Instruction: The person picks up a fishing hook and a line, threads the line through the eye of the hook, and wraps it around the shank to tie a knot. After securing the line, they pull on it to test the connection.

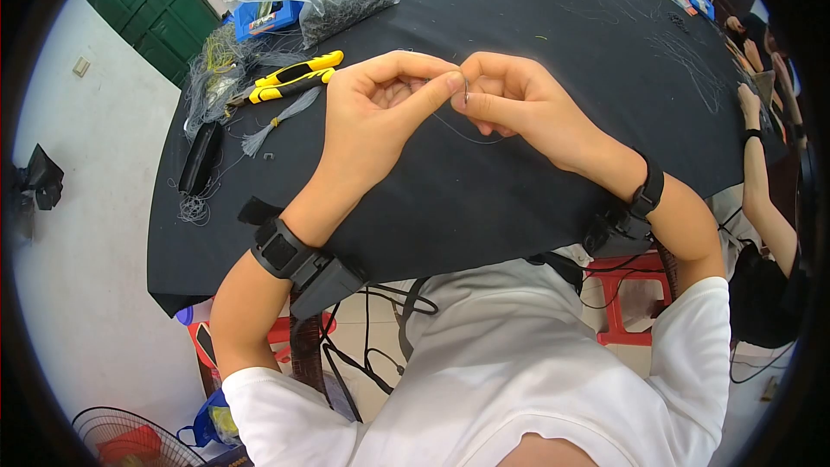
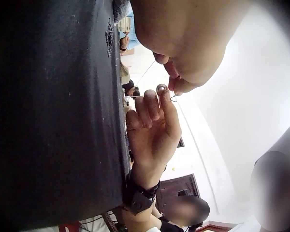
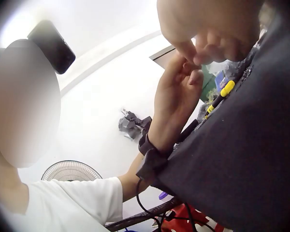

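My left hand (image 1: pixel 372 108) and right hand (image 1: pixel 527 99) meet fingertip to fingertip above the black-covered table. Between the right thumb and forefinger I pinch a small dark fish hook (image 1: pixel 467 92); its curved wire (image 2: pixel 174 98) shows by the fingertips in the left wrist view. A thin fishing line (image 1: pixel 474 137) loops below both hands, and the left thumb and forefinger pinch it close to the hook. The exact spot where line and hook meet is hidden by the fingers. In the right wrist view the fingertips overlap and cover the hook.
Yellow-and-black pliers (image 1: pixel 290 82) lie left of the hands, beside a tied bundle of line (image 1: pixel 281 121) and a black case (image 1: pixel 201 158). Behind them are tangled line (image 1: pixel 212 78) and a clear bag of small dark pieces (image 1: pixel 341 9). Loose strands (image 1: pixel 692 60) lie at right.
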A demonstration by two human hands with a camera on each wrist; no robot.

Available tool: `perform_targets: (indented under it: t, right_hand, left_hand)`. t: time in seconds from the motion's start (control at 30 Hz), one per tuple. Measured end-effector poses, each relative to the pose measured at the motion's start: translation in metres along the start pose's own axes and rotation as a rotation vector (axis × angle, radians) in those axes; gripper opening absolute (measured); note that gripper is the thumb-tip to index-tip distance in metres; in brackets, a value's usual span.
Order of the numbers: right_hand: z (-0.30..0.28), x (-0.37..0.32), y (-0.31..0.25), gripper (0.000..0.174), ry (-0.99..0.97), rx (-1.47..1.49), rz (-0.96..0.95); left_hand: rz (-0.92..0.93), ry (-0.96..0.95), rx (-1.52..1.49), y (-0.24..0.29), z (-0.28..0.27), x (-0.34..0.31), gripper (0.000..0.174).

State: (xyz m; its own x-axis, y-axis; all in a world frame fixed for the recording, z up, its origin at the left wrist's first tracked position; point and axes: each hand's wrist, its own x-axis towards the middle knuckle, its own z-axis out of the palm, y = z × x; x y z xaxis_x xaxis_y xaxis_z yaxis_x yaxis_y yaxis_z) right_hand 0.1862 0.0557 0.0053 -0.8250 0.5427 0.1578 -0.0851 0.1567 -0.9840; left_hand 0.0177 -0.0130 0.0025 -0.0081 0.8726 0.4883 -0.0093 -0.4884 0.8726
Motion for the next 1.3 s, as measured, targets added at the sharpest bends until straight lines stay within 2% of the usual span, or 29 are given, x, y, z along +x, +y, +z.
perform_targets:
  t: [0.4,0.5,0.6,0.7,1.3]
  right_hand:
    - [0.001,0.001,0.004,0.014,0.007,-0.067,-0.014]
    - [0.0,0.004,0.013,0.014,0.006,-0.014,-0.108]
    - [0.003,0.003,0.009,0.017,0.142,-0.008,-0.168]
    - [-0.002,0.003,0.009,0.019,0.179,-0.059,-0.195]
    - [0.001,0.002,0.012,0.017,0.126,0.024,-0.054]
  left_hand:
    - [-0.017,0.072,0.049,0.0,-0.002,0.0,0.011]
    - [-0.045,0.057,-0.016,0.003,-0.001,0.0,0.012]
    - [-0.043,0.072,0.015,0.002,-0.001,0.0,0.012]
    - [-0.042,0.101,0.052,0.001,-0.003,0.001,0.013]
    - [-0.061,0.053,0.057,-0.003,-0.004,0.001,0.013]
